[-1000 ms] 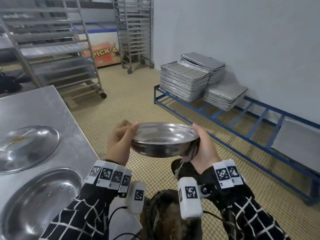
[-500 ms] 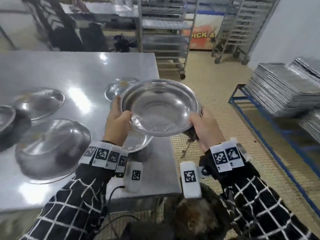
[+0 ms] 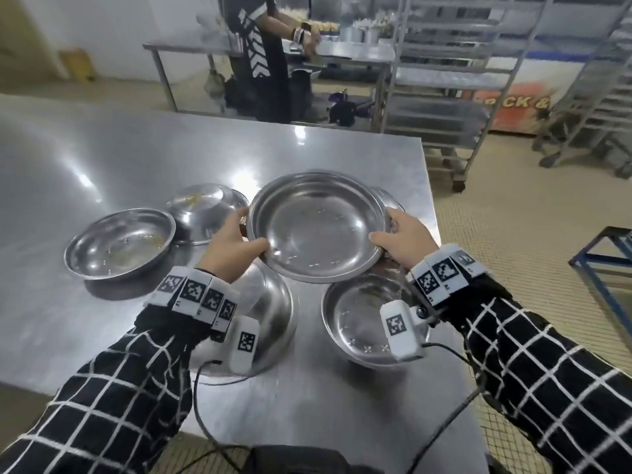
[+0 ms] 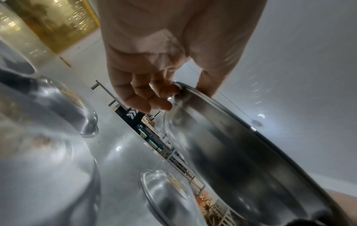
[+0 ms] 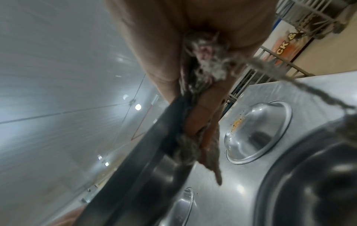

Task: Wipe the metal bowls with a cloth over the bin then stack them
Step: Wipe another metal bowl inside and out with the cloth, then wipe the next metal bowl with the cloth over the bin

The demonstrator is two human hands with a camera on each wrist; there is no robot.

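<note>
Since one second ago we have swung from over the tiled floor back to the steel table [image 3: 136,159], carrying the wiped bowl [image 3: 316,230] level above it.

Head view: our left hand [image 3: 232,248] grips the near-left rim, thumb inside; our right hand [image 3: 405,242] grips the right rim. The bowl hangs above the gap between an upturned bowl [image 3: 270,309] and an upright empty bowl [image 3: 359,326]; two soiled bowls [image 3: 119,242] sit to the left.

Left wrist view: fingers [image 4: 154,99] curl under the rim, thumb on top.

Right wrist view: the cloth [image 5: 201,71] is pinched between palm and bowl rim.

Judged step: wiping finished, stacking begun. Next move needs lowering the bowl centred into the upright empty one, the cloth's trailing thread kept out.
</note>
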